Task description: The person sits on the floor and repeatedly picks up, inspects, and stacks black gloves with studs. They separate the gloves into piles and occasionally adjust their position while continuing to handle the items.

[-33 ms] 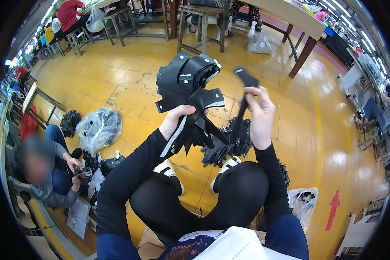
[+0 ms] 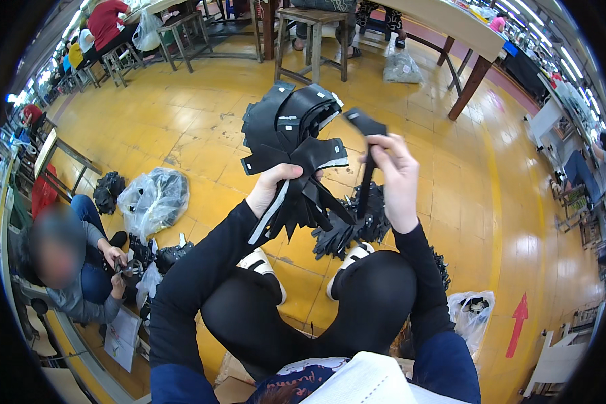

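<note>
From my remote seat, the biggest thing in view is the yellow tiled floor (image 2: 182, 128), which runs under and far beyond both hands. Past the hands, a wooden stool (image 2: 313, 37) and a long bench (image 2: 451, 27) stand at the far side; the bench top is cut off by the picture's rim, so I cannot make out what it carries.

To the left of my left hand and lower, a seated person (image 2: 67, 269) works on something small and dark, too small for me to identify. Just beyond that person lies a clear plastic bag (image 2: 151, 198) with dark pieces inside.

My left hand (image 2: 273, 188) is closed around a thick bundle of black cut pieces (image 2: 289, 128), which fans out above the grip and hangs in points below it; the fingers are mostly hidden behind the bundle. Below both hands, a pile of black pieces (image 2: 357, 229) lies on the floor, partly hidden by my wrists and knees.

My right hand (image 2: 394, 178), just right of the bundle and apart from it, pinches a single black strip (image 2: 367, 161), holding it upright. Its top end is folded over above the fingers; its lower end merges visually with the pile behind.
</note>
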